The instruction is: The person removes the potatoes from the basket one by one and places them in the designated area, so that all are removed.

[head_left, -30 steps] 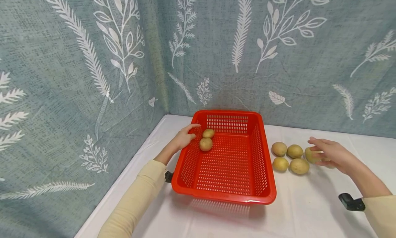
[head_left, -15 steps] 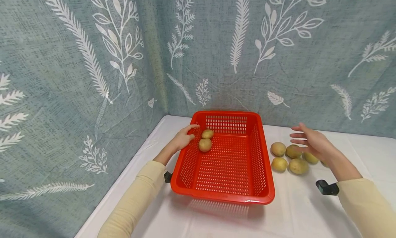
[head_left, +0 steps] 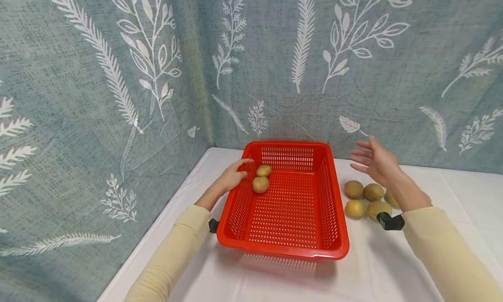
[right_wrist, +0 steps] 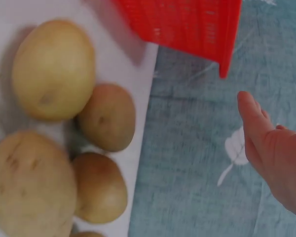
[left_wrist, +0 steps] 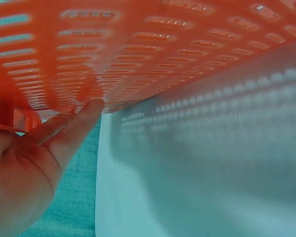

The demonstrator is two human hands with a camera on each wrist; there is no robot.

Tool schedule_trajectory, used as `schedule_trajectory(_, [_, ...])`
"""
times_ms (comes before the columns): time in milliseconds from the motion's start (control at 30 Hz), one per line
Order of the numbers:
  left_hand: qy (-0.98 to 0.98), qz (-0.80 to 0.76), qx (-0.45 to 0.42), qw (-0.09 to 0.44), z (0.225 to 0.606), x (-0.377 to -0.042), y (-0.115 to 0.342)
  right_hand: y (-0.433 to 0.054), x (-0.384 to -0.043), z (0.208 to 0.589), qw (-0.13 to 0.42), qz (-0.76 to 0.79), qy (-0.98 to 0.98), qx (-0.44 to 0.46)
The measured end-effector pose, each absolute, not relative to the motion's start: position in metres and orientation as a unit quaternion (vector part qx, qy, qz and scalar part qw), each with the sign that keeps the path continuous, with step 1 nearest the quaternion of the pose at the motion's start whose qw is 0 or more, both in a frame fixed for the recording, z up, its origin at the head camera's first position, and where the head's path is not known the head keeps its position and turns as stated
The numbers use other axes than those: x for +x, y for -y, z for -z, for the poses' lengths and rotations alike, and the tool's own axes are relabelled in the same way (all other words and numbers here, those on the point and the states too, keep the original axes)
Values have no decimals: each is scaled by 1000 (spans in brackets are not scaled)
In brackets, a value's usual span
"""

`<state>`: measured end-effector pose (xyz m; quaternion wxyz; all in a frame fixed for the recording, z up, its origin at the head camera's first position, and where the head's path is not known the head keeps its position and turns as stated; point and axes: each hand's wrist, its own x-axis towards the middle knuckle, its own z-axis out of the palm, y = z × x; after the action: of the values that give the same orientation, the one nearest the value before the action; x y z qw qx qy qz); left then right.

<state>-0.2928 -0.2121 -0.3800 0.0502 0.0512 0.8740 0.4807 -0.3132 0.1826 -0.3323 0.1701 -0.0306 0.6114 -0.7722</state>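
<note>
A red plastic basket (head_left: pixel 284 252) with slotted walls stands on the white-covered table. Two potatoes (head_left: pixel 261 184) lie inside it by the left wall. My left hand (head_left: pixel 232 176) grips the basket's left rim; in the left wrist view its fingers (left_wrist: pixel 79 126) lie along the outside of the slotted wall. Right of the basket, several potatoes (head_left: pixel 354 189) sit grouped on the table, partly hidden by my right wrist. My right hand (head_left: pixel 379 164) is raised over their far side with fingers spread and nothing held. In the right wrist view it is apart from the basket.
A grey-green curtain (head_left: pixel 275 75) with white leaf prints hangs behind and to the left of the table. White cloth (head_left: pixel 369 267) covers the tabletop. The basket's right wall (head_left: pixel 332 197) stands close to the grouped potatoes.
My right hand has moved left and up, from over the right end of the potato group toward the basket's right rim. My left hand stays on the left rim.
</note>
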Motion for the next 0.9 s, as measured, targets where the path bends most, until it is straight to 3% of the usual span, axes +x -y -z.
schedule_trajectory(900, [-872,-482,49,63,381,-294,214,-107,-326,297,182,748,-636,-50])
